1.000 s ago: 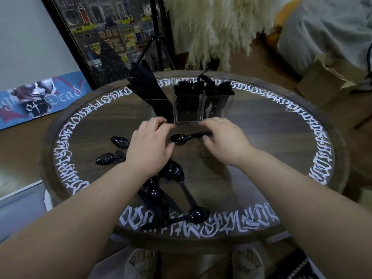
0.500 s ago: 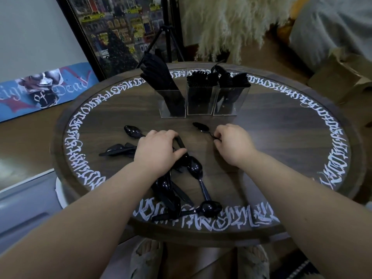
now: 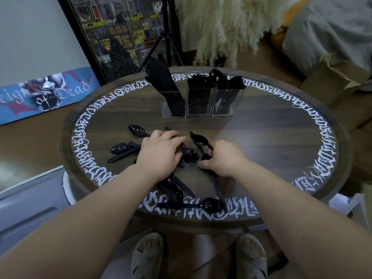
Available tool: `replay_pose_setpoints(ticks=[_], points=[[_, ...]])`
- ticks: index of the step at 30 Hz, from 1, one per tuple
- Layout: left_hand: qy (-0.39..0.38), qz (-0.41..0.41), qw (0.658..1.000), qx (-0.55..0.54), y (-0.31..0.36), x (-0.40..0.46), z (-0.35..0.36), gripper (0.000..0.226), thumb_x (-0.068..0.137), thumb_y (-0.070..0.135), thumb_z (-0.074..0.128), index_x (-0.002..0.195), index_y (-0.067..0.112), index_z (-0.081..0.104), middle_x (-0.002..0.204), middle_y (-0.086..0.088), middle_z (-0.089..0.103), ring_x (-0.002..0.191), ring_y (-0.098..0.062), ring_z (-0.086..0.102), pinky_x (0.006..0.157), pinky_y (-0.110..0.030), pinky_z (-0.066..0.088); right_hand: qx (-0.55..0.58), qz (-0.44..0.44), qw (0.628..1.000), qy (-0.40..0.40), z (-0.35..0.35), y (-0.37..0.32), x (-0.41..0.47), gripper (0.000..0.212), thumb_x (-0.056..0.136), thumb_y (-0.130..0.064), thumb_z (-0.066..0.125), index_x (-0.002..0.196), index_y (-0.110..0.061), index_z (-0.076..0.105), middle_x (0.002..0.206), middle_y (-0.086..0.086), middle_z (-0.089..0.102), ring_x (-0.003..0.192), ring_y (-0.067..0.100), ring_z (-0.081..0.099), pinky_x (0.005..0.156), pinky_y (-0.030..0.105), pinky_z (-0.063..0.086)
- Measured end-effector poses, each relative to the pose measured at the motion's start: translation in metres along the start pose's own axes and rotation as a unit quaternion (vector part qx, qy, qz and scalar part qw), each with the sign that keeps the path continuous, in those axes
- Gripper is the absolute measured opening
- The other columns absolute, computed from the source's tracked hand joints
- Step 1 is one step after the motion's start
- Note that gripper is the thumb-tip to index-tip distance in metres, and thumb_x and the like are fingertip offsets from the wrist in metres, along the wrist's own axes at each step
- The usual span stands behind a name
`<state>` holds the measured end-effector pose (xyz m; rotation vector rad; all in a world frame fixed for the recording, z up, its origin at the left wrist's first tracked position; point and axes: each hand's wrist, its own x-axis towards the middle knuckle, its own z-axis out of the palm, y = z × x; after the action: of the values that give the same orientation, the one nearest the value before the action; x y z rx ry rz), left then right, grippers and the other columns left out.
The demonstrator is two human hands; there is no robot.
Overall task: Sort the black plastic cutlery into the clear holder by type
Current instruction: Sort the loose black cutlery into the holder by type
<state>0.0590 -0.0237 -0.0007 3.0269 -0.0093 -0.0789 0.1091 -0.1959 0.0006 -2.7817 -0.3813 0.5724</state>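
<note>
- The right hand (image 3: 223, 158) has its fingers curled round the handle of a spoon (image 3: 198, 138), whose bowl sticks out toward the far edge of the table (image 3: 281, 137). The hold looks like it sits low on the handle, so the spoon could swing or slip on the way up.
- The left hand (image 3: 161, 152) lies palm down on the heap (image 3: 187, 156) in the middle of the table, fingers bent over it. Whether it actually holds a piece I cannot tell; the hand hides what is under it.
- The heap is tangled. Pulling one piece may drag others, and the pieces (image 3: 211, 204) lying at the near edge could be knocked to the floor.
- More spoons (image 3: 136, 129) lie apart toward the left edge, easy to overlook.
- The holder (image 3: 199, 103) stands near the far edge. Its three compartments are already crowded with black cutlery, so pushing another piece in may jam it, tip the holder or lift out a neighbour.
- Everything is black and the light is dim, so a piece may well go into the wrong compartment; I cannot tell which types fill the middle and right ones.
</note>
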Motion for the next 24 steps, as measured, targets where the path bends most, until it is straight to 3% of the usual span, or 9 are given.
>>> replay_pose_setpoints(ticks=[5, 11, 17, 21, 24], points=[[0.002, 0.019, 1.0, 0.014, 0.006, 0.01, 0.005, 0.044, 0.096, 0.038, 0.047, 0.139, 0.04, 0.041, 0.143, 0.012, 0.042, 0.128, -0.021, 0.032, 0.1, -0.041, 0.032, 0.115, 0.026, 0.993, 0.027, -0.001, 0.017, -0.006, 0.035, 0.076, -0.04, 0.075, 0.071, -0.023, 0.046, 0.074, -0.007, 0.053, 0.081, 0.021, 0.057, 0.067, 0.028, 0.042], [-0.018, 0.015, 0.999, -0.025, 0.011, 0.022, 0.009, 0.03, 0.096, 0.03, 0.05, 0.124, 0.03, 0.06, 0.125, 0.002, 0.054, 0.115, -0.023, 0.044, 0.094, -0.038, 0.042, 0.232, 0.031, 0.966, 0.114, 0.0, 0.037, -0.005, 0.023, 0.08, -0.025, 0.074, 0.081, -0.017, 0.052, 0.082, -0.002, 0.057, 0.082, 0.021, 0.057, 0.065, 0.026, 0.037], [0.084, 0.003, 0.996, -0.006, 0.023, 0.028, 0.001, 0.019, 0.096, 0.035, 0.048, 0.104, 0.024, 0.062, 0.099, 0.006, 0.064, 0.108, -0.023, 0.048, 0.081, -0.035, 0.034, 0.431, 0.049, 0.896, 0.091, -0.014, 0.04, -0.01, 0.015, 0.082, -0.011, 0.072, 0.078, -0.018, 0.059, 0.073, -0.003, 0.059, 0.07, 0.016, 0.057, 0.061, 0.022, 0.045], [0.113, -0.025, 0.989, -0.091, 0.034, 0.022, -0.014, 0.018, 0.1, 0.031, 0.041, 0.105, 0.018, 0.052, 0.077, -0.001, 0.058, 0.077, -0.029, 0.057, 0.066, -0.035, 0.037, 0.475, 0.024, 0.874, 0.1, -0.032, 0.036, -0.02, 0.019, 0.08, -0.007, 0.074, 0.077, -0.017, 0.058, 0.066, -0.006, 0.053, 0.064, 0.011, 0.053, 0.066, 0.021, 0.046], [0.131, -0.029, 0.982, -0.136, 0.038, 0.01, -0.026, 0.022, 0.101, 0.024, 0.037, 0.117, 0.016, 0.051, 0.082, -0.002, 0.057, 0.074, -0.028, 0.055, 0.065, -0.039, 0.043, 0.46, 0.008, 0.882, 0.1, -0.041, 0.033, -0.03, 0.017, 0.079, -0.011, 0.076, 0.079, -0.016, 0.06, 0.068, -0.006, 0.054, 0.065, 0.01, 0.054, 0.07, 0.024, 0.048]])
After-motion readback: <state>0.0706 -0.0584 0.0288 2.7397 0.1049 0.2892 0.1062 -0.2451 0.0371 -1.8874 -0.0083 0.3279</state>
